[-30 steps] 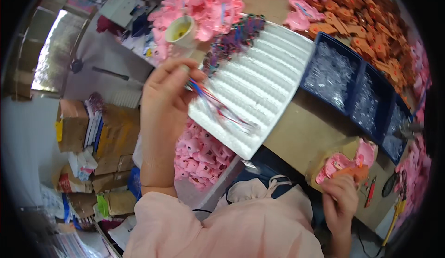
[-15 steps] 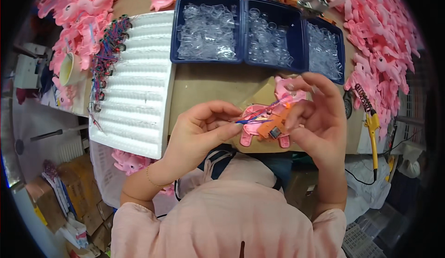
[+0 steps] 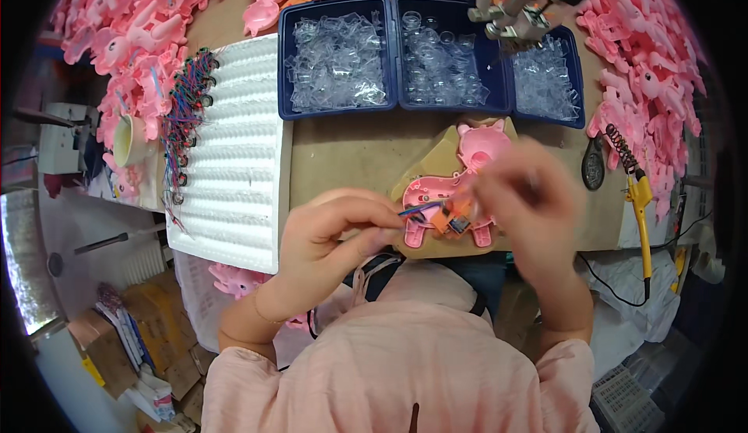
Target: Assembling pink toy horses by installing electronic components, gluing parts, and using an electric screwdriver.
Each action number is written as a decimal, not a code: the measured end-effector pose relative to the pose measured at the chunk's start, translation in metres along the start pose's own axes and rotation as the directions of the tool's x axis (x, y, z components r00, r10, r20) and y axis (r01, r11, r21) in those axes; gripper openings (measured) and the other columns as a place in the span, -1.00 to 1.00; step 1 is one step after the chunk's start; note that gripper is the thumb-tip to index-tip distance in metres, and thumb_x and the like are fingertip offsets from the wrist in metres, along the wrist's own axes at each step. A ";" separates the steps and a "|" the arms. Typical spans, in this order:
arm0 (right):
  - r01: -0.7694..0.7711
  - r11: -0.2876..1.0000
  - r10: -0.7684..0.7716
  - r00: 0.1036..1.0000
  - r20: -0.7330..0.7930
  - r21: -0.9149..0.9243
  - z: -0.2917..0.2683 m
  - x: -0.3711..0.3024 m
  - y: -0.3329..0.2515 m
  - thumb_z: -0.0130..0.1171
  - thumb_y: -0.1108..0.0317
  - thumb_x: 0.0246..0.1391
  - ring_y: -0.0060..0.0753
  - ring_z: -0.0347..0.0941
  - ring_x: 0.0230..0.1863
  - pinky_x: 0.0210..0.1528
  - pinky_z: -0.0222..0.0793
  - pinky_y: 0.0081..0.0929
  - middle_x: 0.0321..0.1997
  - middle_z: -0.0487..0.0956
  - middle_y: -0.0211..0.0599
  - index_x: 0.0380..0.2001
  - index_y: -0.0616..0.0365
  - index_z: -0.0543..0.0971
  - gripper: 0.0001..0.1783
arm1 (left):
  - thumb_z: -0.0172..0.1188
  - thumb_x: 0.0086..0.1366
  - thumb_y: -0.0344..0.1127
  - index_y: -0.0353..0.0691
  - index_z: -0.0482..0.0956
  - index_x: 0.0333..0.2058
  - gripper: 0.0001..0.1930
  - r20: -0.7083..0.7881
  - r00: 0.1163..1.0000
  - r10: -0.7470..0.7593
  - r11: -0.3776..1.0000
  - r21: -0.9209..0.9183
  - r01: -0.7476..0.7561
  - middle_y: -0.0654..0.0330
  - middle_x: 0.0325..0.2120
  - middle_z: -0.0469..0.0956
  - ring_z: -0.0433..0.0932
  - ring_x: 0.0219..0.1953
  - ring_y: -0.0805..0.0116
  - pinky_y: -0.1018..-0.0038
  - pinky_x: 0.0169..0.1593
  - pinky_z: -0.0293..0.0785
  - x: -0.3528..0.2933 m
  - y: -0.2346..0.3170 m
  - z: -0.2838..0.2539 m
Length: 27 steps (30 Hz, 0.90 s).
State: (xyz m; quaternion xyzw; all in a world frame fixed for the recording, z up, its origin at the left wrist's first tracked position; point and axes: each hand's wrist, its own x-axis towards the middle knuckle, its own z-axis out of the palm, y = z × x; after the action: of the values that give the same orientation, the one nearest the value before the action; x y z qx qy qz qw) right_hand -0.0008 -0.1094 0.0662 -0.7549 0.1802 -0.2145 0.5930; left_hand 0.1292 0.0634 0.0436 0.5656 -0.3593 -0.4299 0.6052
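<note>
My left hand (image 3: 331, 234) is closed, with thumb and fingertips pinching a bundle of thin blue and red wires (image 3: 421, 209). Those wires run to an orange plastic part (image 3: 441, 220) with a small dark component on it. Beneath lies a pink animal-shaped toy shell half (image 3: 481, 143), inner side up, its round head part pointing away from me. The shell rests on a tan holder (image 3: 425, 170). Over the shell's right side is my right hand (image 3: 534, 207), smeared by motion. Whether its fingers hold anything is hidden by the blur.
Dark blue bins (image 3: 396, 106) of clear plastic parts stand behind the shell. At left is a white ridged foam tray (image 3: 238, 145) with wired components (image 3: 187, 114) along its edge. Pink shells (image 3: 658, 82) are heaped on both sides. A yellow-handled tool (image 3: 640, 199) hangs at right.
My right hand has gone from spread fingers beside the orange part to a blurred, more closed shape. The pink shell's head part shows more now. The view has shifted slightly.
</note>
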 end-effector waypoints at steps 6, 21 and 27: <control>0.665 0.721 -0.522 0.706 0.478 -0.194 -0.016 -0.030 -0.014 0.18 0.33 -0.04 -0.39 0.44 -0.38 -0.33 0.33 -0.48 -0.33 0.51 -0.21 -0.45 0.20 0.54 -0.85 | 0.16 0.09 -0.55 -0.33 0.50 -0.40 -0.92 -0.082 0.975 0.205 0.977 -0.045 -0.209 0.09 -0.39 0.55 0.54 -0.26 0.28 0.44 -0.17 0.43 0.011 -0.008 -0.005; -0.115 0.987 0.101 0.987 0.121 0.116 0.027 -0.031 0.010 0.09 0.56 0.01 -0.60 0.41 -0.32 -0.28 0.34 -0.62 -0.33 0.51 -0.33 -0.35 0.37 0.51 -0.89 | 0.24 -0.04 -0.52 -0.21 0.51 -0.47 -0.87 0.077 0.862 0.501 0.709 0.535 -0.460 0.25 -0.47 0.48 0.35 -0.42 0.35 0.50 -0.33 0.26 -0.002 0.003 0.002; 0.002 1.000 0.001 0.992 0.124 -0.017 0.007 -0.017 0.001 0.13 0.56 -0.04 -0.62 0.43 -0.46 -0.45 0.31 -0.67 -0.46 0.52 -0.34 -0.43 0.35 0.54 -0.92 | 0.27 0.01 -0.48 -0.22 0.55 -0.49 -0.92 0.049 0.997 -0.065 0.995 -0.076 0.068 0.25 -0.40 0.50 0.43 -0.37 0.43 0.51 -0.22 0.31 -0.002 0.006 -0.003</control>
State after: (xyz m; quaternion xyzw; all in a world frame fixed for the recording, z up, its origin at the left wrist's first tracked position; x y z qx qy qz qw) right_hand -0.0112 -0.0945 0.0622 -0.7718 0.1447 -0.1660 0.5965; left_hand 0.1322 0.0659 0.0494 0.5431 -0.3375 -0.4765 0.6034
